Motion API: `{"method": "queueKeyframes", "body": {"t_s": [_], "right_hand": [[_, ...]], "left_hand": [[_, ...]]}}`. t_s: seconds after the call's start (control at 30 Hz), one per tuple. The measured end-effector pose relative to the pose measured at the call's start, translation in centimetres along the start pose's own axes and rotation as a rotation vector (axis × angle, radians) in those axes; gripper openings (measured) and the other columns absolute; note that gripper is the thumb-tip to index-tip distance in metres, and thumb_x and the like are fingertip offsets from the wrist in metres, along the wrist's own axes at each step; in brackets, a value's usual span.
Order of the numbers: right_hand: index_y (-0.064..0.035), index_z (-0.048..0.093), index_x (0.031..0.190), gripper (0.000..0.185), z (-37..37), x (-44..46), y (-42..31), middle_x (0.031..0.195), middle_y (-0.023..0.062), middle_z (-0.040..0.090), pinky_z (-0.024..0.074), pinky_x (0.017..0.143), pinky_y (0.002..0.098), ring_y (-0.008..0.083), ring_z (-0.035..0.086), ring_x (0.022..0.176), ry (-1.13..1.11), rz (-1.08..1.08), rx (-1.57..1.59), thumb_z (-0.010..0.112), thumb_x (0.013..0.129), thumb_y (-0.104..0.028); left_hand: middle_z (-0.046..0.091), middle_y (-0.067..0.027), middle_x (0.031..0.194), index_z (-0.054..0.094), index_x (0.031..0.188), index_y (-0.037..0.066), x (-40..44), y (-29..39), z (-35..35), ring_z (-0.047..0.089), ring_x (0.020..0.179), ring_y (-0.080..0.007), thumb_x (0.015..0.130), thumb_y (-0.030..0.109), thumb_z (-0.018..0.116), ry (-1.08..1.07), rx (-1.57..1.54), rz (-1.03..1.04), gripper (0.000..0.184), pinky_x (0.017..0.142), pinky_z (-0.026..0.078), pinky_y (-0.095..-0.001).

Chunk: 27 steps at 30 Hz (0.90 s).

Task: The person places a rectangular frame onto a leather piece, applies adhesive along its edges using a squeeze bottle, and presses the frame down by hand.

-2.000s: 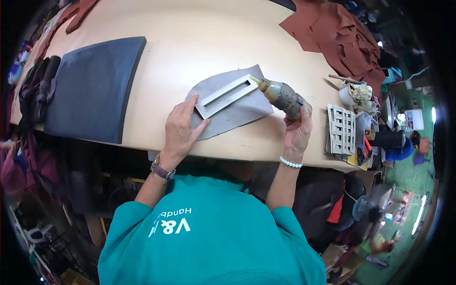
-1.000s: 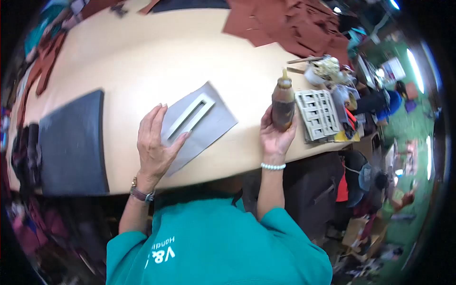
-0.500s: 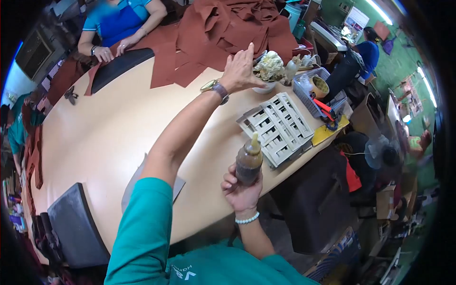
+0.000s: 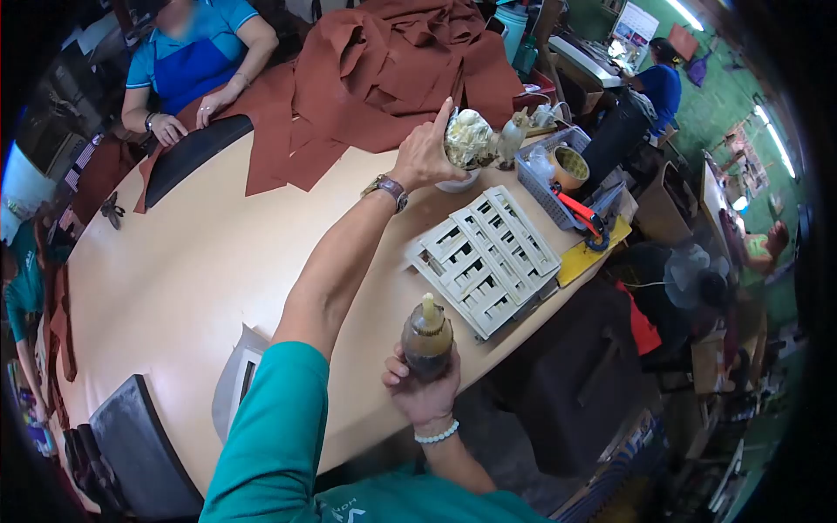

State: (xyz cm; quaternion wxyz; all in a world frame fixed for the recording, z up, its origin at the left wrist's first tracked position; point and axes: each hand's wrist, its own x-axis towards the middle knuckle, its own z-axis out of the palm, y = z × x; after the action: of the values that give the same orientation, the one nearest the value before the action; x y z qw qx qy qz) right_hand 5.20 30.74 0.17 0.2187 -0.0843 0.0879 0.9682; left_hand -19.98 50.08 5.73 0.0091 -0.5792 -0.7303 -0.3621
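My left hand (image 4: 425, 152) reaches across the table to a white bowl (image 4: 459, 184) with a crumpled whitish lump (image 4: 469, 138) in it. Thumb and fingers lie around the near left side of the lump and bowl. Below, near the table edge, my right hand (image 4: 425, 388) is wrapped round a dark glue bottle (image 4: 427, 342), held upright with its pale nozzle up. Partly behind my left arm lie a grey sheet (image 4: 228, 383) and a pale slotted frame (image 4: 246, 370).
Stacked pale slotted frames (image 4: 490, 257) lie right of centre, beside a grey basket (image 4: 545, 187) with tape and a red-handled tool. Reddish-brown pieces (image 4: 384, 78) cover the far side. Another person (image 4: 196, 65) works at the far left. A dark board (image 4: 144, 444) lies at lower left.
My left hand has gone from the slotted frame on the grey sheet to the bowl. My right hand has carried the bottle away from the sheet. The view has swung right.
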Motion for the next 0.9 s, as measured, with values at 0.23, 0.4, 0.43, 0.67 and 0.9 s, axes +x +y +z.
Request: {"method": "queueKeyframes", "body": {"t_s": [0.23,0.4,0.43,0.67,0.9], "right_hand": [[-0.0007,0.052,0.108,0.06,-0.3,0.1,-0.2,0.092,0.0096,0.054,0.04,0.064,0.0327,0.0193,0.048,0.072,-0.041,-0.004,-0.028,0.046,0.084,-0.055],[0.0005,0.052,0.107,0.06,-0.5,0.3,0.1,0.091,0.0086,0.054,0.0401,0.065,0.0322,0.0188,0.049,0.072,-0.059,-0.004,-0.064,0.048,0.084,-0.054],[0.0005,0.052,0.107,0.06,-0.6,0.3,0.2,0.091,0.0086,0.055,0.0402,0.065,0.0322,0.0188,0.049,0.072,-0.061,-0.009,-0.073,0.048,0.084,-0.054],[-0.0012,0.053,0.108,0.06,-0.9,0.3,0.5,0.091,0.0101,0.055,0.0411,0.065,0.0337,0.0212,0.05,0.072,-0.05,0.017,-0.076,0.048,0.084,-0.056],[-0.0001,0.054,0.109,0.063,-1.0,0.5,0.6,0.092,0.012,0.057,0.0421,0.065,0.0343,0.0225,0.051,0.074,-0.07,0.008,-0.093,0.044,0.084,-0.057]], "left_hand": [[0.057,-0.0236,0.112,0.017,0.144,0.007,-2.9,-1.2,-3.7,0.055,0.106,-0.0368,0.045,0.038,0.082,0.011,-0.014,-0.049,0.122,0.09,0.044,-0.0409],[0.059,-0.0243,0.103,0.019,0.143,0.007,-6.3,-3.1,-6.0,0.058,0.097,-0.0371,0.043,0.043,0.083,0.033,0.095,0.027,0.124,0.082,0.047,-0.0415],[0.056,-0.024,0.111,0.015,0.144,0.008,-6.4,-3.3,-6.3,0.055,0.103,-0.0374,0.043,0.045,0.083,-0.018,0.068,-0.003,0.127,0.087,0.045,-0.041],[0.049,-0.0235,0.127,0.001,0.145,0.009,-4.4,-3.0,-7.3,0.05,0.116,-0.037,0.048,0.05,0.085,-0.173,0.107,-0.015,0.135,0.103,0.036,-0.0376],[0.057,-0.0221,0.116,-0.002,0.145,0.006,-4.2,-4.0,-8.1,0.056,0.106,-0.0361,0.048,0.044,0.083,-0.353,0.017,0.06,0.134,0.094,0.044,-0.0375]]}}
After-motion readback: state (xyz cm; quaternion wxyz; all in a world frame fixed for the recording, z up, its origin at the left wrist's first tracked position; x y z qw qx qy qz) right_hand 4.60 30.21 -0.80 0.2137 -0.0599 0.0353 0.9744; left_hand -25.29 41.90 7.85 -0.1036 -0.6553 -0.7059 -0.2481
